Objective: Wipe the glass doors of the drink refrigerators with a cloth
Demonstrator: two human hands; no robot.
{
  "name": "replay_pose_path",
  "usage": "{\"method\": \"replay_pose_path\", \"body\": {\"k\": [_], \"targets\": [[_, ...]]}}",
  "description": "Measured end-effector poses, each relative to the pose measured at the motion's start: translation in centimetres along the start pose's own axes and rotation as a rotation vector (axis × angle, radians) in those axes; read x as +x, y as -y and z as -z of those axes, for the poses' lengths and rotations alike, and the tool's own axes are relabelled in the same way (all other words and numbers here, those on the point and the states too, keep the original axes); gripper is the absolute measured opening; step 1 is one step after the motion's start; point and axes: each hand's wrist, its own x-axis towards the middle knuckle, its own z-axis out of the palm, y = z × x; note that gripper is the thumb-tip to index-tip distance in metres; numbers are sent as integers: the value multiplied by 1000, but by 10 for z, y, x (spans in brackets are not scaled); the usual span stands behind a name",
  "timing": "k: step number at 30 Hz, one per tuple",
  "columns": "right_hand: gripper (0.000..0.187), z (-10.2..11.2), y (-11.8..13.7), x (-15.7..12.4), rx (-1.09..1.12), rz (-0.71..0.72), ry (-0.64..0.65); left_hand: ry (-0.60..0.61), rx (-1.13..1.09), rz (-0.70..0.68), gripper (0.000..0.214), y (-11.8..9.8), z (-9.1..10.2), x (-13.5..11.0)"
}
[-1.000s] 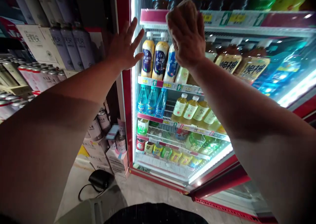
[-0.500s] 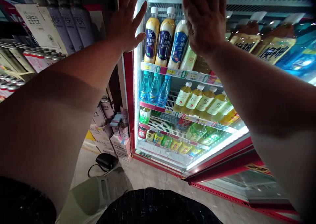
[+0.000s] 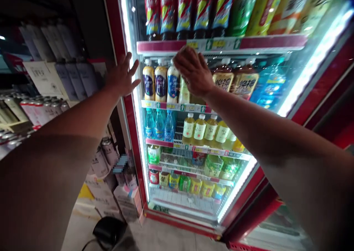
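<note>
My left hand (image 3: pixel 124 75) is raised with its fingers spread, near the red left edge of a lit drinks fridge (image 3: pixel 190 46). Nothing shows in it. Higher than the fridge's middle, my right hand (image 3: pixel 195 72) lies flat, fingers close together, apparently against the glass front. Whether anything thin is under its palm is hidden. Behind it stand yellow-capped-in-white drink bottles (image 3: pixel 160 82) with dark labels and a blue-and-white bottle (image 3: pixel 173 85). To its right are brown tea bottles (image 3: pixel 222 77).
Lower shelves hold blue bottles (image 3: pixel 159 125), pale yellow bottles (image 3: pixel 199 130) and several small drinks (image 3: pixel 184 184). Dark red bottles (image 3: pixel 168 13) fill the top shelf. Stacked cans (image 3: pixel 101 162) and cartons (image 3: pixel 128 203) stand at left. A black bag (image 3: pixel 109 230) lies on the floor.
My view has tilted up and back, so the top shelf now shows. My right hand has moved left and lower in view; my left hand stays spread by the fridge edge.
</note>
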Motion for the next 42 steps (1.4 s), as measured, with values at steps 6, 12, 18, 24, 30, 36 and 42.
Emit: {"method": "replay_pose_path", "body": {"k": [6,12,18,24,30,36,42], "targets": [[65,-4,-21,3,-69,44,-135,-66,70,19,78,6,-8,2],[69,-7,-21,-2,-83,45,-158,-143,85,-1,77,15,-21,5],[73,4,-42,-4,-68,51,-220,-180,100,-26,74,16,-22,4],[74,-3,-35,-19,-79,67,-203,-205,106,-51,74,15,-21,2],[71,16,-55,-23,-142,19,-244,-217,104,-64,73,17,-24,2],[67,18,-52,-31,-175,-14,-225,-219,98,-63,75,23,-28,5],[65,20,-56,-25,-174,-111,-259,-304,32,-60,75,14,-20,10]]}}
